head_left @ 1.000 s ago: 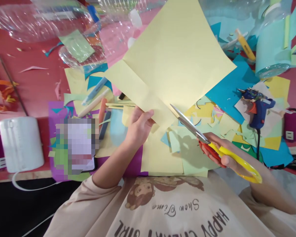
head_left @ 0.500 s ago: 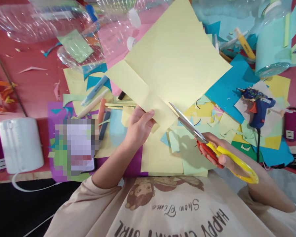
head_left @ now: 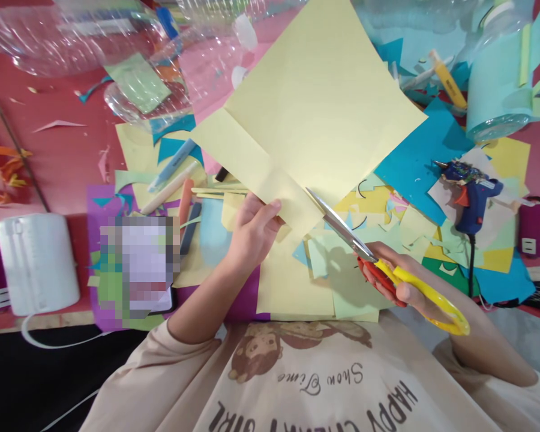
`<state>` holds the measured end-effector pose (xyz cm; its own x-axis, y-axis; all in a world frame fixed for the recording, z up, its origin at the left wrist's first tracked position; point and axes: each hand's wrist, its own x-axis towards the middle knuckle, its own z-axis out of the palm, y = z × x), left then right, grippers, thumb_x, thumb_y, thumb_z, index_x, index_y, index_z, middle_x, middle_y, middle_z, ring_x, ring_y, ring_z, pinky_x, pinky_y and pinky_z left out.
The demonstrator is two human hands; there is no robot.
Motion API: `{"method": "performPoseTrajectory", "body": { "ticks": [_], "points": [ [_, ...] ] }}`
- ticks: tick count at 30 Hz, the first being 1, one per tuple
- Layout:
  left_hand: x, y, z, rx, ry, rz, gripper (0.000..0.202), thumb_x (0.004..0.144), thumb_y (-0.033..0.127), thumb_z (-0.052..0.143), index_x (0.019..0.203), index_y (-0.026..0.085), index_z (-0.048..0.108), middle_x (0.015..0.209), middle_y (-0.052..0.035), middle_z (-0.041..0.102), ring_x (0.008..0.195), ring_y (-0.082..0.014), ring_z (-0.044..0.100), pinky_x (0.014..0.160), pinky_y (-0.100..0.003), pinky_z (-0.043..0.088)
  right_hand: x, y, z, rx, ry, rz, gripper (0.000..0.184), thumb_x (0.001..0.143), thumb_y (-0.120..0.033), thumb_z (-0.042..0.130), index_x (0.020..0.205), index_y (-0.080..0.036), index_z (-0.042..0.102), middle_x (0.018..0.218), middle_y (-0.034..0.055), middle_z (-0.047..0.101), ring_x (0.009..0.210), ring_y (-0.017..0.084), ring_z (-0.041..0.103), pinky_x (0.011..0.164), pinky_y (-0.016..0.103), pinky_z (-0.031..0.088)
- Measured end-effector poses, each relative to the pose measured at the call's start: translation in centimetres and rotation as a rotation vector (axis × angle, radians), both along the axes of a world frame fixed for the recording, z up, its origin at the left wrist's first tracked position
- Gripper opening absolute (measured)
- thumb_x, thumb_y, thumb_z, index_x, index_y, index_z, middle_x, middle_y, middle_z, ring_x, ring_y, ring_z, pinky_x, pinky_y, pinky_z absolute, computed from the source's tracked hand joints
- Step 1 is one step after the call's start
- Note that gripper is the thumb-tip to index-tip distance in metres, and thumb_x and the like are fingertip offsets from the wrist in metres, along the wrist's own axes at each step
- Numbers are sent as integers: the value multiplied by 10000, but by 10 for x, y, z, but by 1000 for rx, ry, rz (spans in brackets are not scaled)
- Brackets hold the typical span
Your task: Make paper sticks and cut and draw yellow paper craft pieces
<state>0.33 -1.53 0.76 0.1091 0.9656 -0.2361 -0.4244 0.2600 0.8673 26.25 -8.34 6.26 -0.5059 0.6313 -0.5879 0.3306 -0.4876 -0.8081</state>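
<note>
A large sheet of pale yellow paper (head_left: 319,102) is held up over the cluttered table, with a cut running part-way in from its lower right edge. My left hand (head_left: 258,231) pinches the sheet's lower edge between thumb and fingers. In my right hand (head_left: 387,279) are scissors (head_left: 425,294) with yellow and red handles. Their blades lie nearly closed along the cut, tips on the paper. Part of the lower blade is hidden by the sheet.
Beneath lie paper scraps, markers (head_left: 173,163) and a blue sheet (head_left: 414,162). A blue glue gun (head_left: 474,207) rests at right, below a teal-filled bottle (head_left: 499,78). Clear plastic bottles (head_left: 90,36) stretch across the back left. At left are a white case (head_left: 38,264) and a blurred-out phone (head_left: 146,264).
The scissors have shifted very slightly left, deeper along the paper. The sheet's right corner has moved a little to the right; my left hand stays put.
</note>
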Motion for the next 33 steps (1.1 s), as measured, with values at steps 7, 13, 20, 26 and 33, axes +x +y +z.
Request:
{"method": "performPoseTrajectory", "body": {
  "ticks": [7,13,20,26,33],
  "points": [
    [0,0,1,-13,3,-17,195,805,238,587,998,218,605,929,-42,692,1075,-235,642,873,-370,570,-2,4,3,-5,-32,16,660,725,-803,505,1039,-224,485,784,-6,466,590,95,327,508,241,296],
    [0,0,0,-24,-6,-8,199,803,221,571,999,211,607,930,-50,700,1059,-240,651,853,-378,575,-3,4,4,-28,-31,9,648,742,-785,510,1098,-244,493,801,-12,440,614,99,319,518,239,281],
    [1,0,0,-21,18,-8,215,794,232,586,1007,212,611,949,-48,704,1109,-251,634,899,-384,560,-2,2,2,-13,-54,11,587,782,-721,537,1107,-235,486,722,-43,358,574,87,248,489,234,220],
    [1,0,-1,-32,11,-12,225,783,237,594,1007,218,609,943,-48,704,1112,-260,634,899,-395,560,-1,-3,-4,-4,-70,-2,471,845,-631,523,1100,-238,471,726,-41,341,576,93,230,474,226,210],
    [1,0,-1,-41,33,-17,248,773,267,612,1016,220,600,927,-51,704,1101,-265,640,893,-398,562,-1,-5,-5,-56,-75,-17,443,858,-597,539,1117,-249,448,733,-47,333,535,77,221,449,213,216]
  ]
}}
